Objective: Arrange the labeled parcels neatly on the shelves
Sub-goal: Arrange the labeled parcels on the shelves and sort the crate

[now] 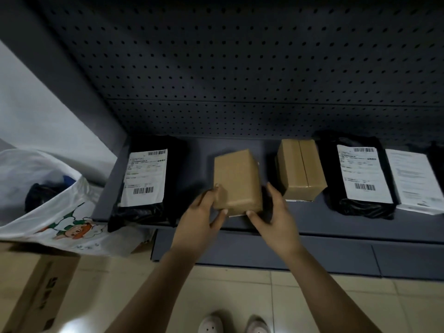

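On the shelf (319, 219), at the middle of the view, both hands hold a small brown box (236, 181). The left hand (200, 217) grips its near left corner, thumb on top and fingers curled under the near edge. The right hand (276, 212) clasps the near right corner, thumb at the near edge and fingers along the side. The box is blurred, and I cannot tell whether it sits fully on the shelf or hangs just above it. A white edge, perhaps its label, shows under the near side.

Four things already lie in a row. A black bag (144, 181) with its label up is at 9 o'clock from the box. At 3 o'clock is a second box (300, 167), then another black bag (360, 179), then a white packet (413, 179). The box fills the gap between the first bag and the second box, near both and touching neither.

So the row looks well begun but not finished. The box sits askew to its neighbours and probably wants squaring up. Further out at 9 o'clock, a white sack (67, 212) holds a dark bundle, likely more parcels to shelve.
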A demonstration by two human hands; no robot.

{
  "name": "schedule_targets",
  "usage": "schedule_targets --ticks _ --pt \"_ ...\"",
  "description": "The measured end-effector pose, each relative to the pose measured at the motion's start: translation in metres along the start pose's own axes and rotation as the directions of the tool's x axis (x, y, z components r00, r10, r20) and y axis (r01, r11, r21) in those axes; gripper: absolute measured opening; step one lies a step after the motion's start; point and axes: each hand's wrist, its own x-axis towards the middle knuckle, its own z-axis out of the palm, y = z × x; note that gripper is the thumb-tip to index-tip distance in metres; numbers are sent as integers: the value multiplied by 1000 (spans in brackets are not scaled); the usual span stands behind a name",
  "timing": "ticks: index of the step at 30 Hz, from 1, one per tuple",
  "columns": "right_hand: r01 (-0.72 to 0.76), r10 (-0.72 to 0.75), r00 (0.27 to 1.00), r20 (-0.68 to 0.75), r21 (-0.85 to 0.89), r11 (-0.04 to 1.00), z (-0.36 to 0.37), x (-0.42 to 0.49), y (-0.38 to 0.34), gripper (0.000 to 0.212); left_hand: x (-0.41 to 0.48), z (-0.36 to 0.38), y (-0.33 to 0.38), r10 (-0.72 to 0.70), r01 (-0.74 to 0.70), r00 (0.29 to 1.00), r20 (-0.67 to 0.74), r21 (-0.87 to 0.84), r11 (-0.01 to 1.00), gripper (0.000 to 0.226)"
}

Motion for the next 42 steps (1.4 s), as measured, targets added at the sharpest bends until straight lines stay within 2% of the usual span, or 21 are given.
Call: schedule_targets --ticks 3,7,12,15,19,21,24,27,29,32,36,39,42 --pt "-30 21 995 98 87 996 8 7 -2 69 -1 -9 -15 -52 51 998 -29 -20 998 59" --pt "6 -16 990 143 76 997 22 7 -8 49 0 -8 -18 -51 57 998 49 -135 989 80" --pt "27 -26 994 102 -7 1000 29 2 -8 53 -1 1 -16 -68 93 990 120 -221 971 98" --pt "22 -23 996 81 19 1000 28 1 -4 53 -1 1 -15 -16 40 995 99 -240 970 97" --pt "5 -9 993 120 35 999 27 6 -4 57 3 -3 -15 56 -46 998 38 -225 973 79" --pt "-5 -1 988 154 41 999 27 10 -6 61 4 -3 -17 40 -31 999 34 -229 973 72" --pt "8 -23 986 163 91 996 26 14 -9 65 6 -5 -20 -20 36 999 50 -344 938 64" --pt "81 -90 991 95 97 992 20 10 -13 59 7 -6 -20 -51 79 996 73 -445 892 56" --pt "172 -173 985 10 47 984 15 2 -13 54 7 -6 -22 -64 96 994 87 -440 893 54" --pt "250 -250 966 -73 -11 968 13 -5 -11 48 7 -2 -30 -92 125 990 103 -390 912 59" --pt "291 -292 955 -54 -30 956 16 -3 -11 42 7 1 -42 -145 174 983 114 -311 934 69" --pt "311 -311 950 2 -77 947 20 0 -17 42 6 -1 -41 -149 186 981 128 -363 913 87" --pt "309 -308 951 35 -39 950 21 2 -22 39 5 -4 -35 -144 174 984 100 -461 870 89"
